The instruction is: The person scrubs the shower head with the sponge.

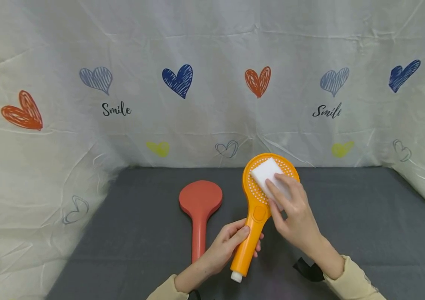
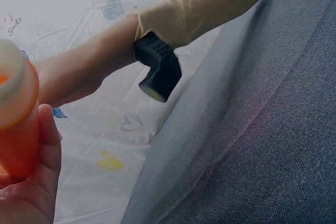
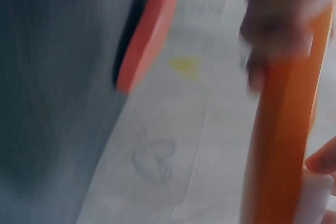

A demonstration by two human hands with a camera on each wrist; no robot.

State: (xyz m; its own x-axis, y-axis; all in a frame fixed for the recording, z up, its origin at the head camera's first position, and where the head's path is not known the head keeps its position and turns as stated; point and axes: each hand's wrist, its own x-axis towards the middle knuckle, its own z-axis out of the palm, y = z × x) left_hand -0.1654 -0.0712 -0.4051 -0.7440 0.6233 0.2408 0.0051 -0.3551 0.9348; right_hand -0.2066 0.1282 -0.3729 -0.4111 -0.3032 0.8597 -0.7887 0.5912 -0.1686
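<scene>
Holding the shower head (image 1: 258, 214) by its handle (image 1: 243, 258), left hand (image 1: 227, 243) sits below right hand (image 1: 296, 212) pinching a sponge (image 1: 266, 171).

The yellow-orange shower head (image 1: 259, 221), with white dots on its round face, is tilted: its face is toward one o'clock, its white-tipped handle end toward seven. A white rectangular sponge (image 1: 266, 171) touches this face.
</scene>
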